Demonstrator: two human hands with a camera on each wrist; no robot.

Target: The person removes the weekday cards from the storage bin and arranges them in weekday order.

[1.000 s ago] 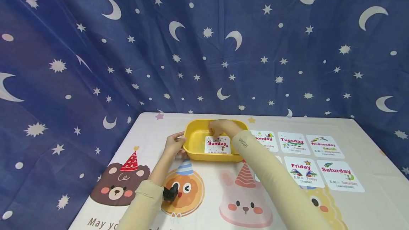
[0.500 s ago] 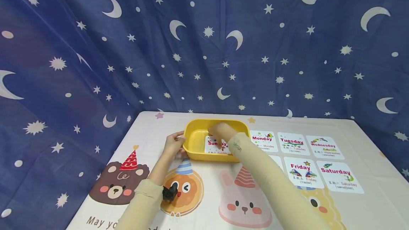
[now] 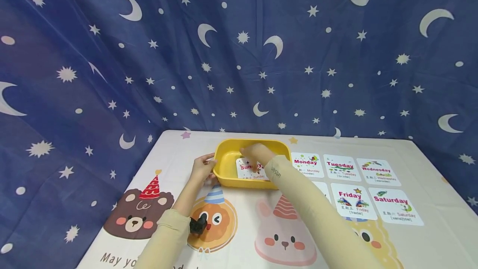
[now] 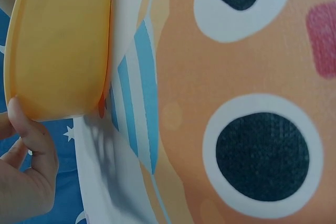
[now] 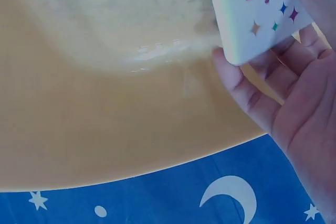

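Note:
A yellow plastic basin (image 3: pixel 228 182) stands at the back middle of the table. My left hand (image 3: pixel 202 169) grips its left end, thumb against the outer wall (image 4: pixel 63 51) in the left wrist view. Inside the basin, my right hand (image 3: pixel 258 154) pinches a white "Sunday" card (image 3: pixel 243 172). The right wrist view shows the card (image 5: pixel 252 30) between the thumb on its printed face and the fingers (image 5: pixel 247 90) behind it. The card sits slightly slanted in the basin, its right part covered by the hand.
Right of the basin lie day cards in two rows: Monday (image 3: pixel 307 164), Tuesday (image 3: pixel 342 168), Wednesday (image 3: pixel 379 172), Friday (image 3: pixel 354 201) and Saturday (image 3: pixel 396 206). Another card (image 3: pixel 323 189) is partly behind the right sleeve. A blue starry curtain (image 3: pixel 239 53) hangs behind the table.
My right hand has come down onto the Sunday card and taken hold of it; the card has shifted slightly left and tilted. The left hand and basin stay in place.

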